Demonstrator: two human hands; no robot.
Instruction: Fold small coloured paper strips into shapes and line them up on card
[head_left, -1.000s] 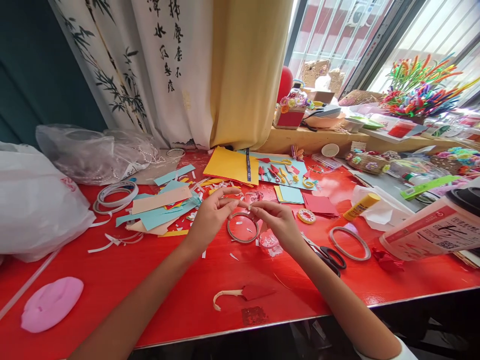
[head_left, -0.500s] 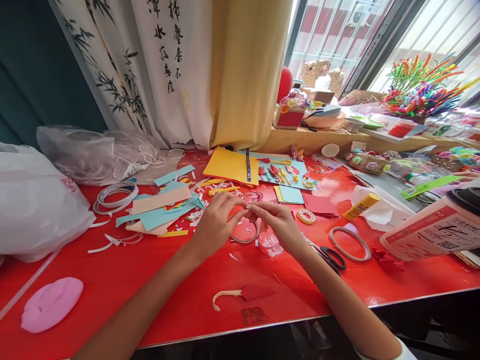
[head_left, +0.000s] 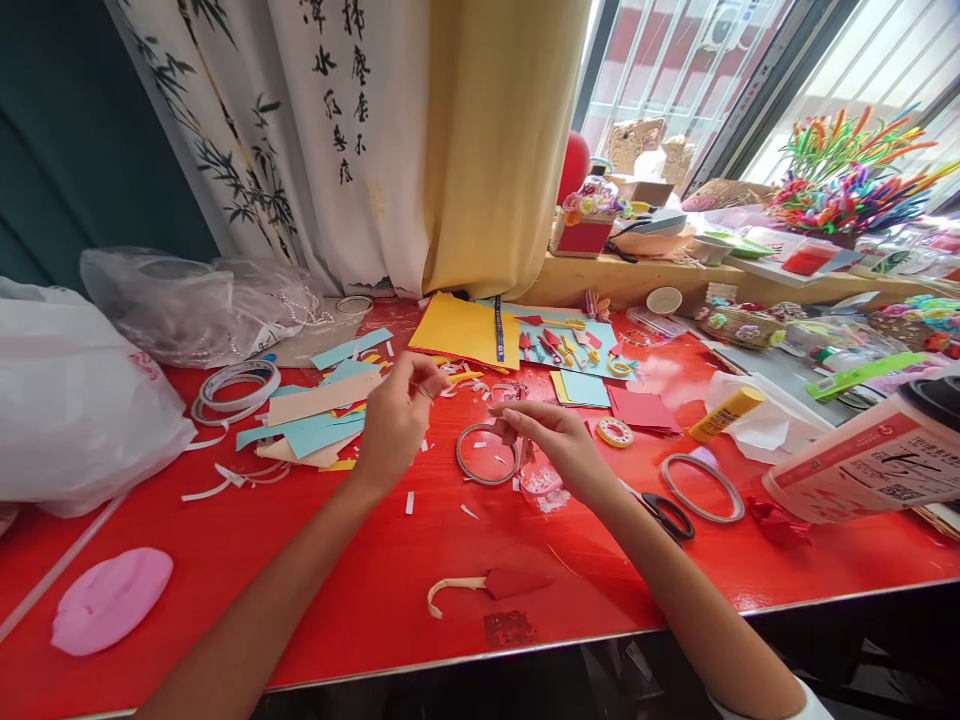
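Note:
My left hand (head_left: pixel 401 425) is raised over the paper scraps, its fingers curled together; whether anything is in them is hidden. To its right, my right hand (head_left: pixel 555 440) is closed in a pinch, and what it holds is too small to make out. Just below and left of the right fingertips lies a roll of thin tape (head_left: pixel 486 482). A small white strip (head_left: pixel 409 503) lies below my left hand. Nearer the front edge rests a curved cream stem with a dark red paper piece (head_left: pixel 514 582). Black-handled scissors (head_left: pixel 671 518) lie beside my right forearm.
Blue and peach paper strips (head_left: pixel 322 405) are piled at left, beside white tape rolls (head_left: pixel 236 390). Yellow sheets (head_left: pixel 465 330) and a blue sheet with small paper pieces (head_left: pixel 611 335) lie behind. A glue stick (head_left: pixel 726 414) and a large cup (head_left: pixel 862 460) are at right.
My hands were together at the fingertips. Now the left hand has pulled away to the left with its fingers curled, while the right hand stays nearly in place.

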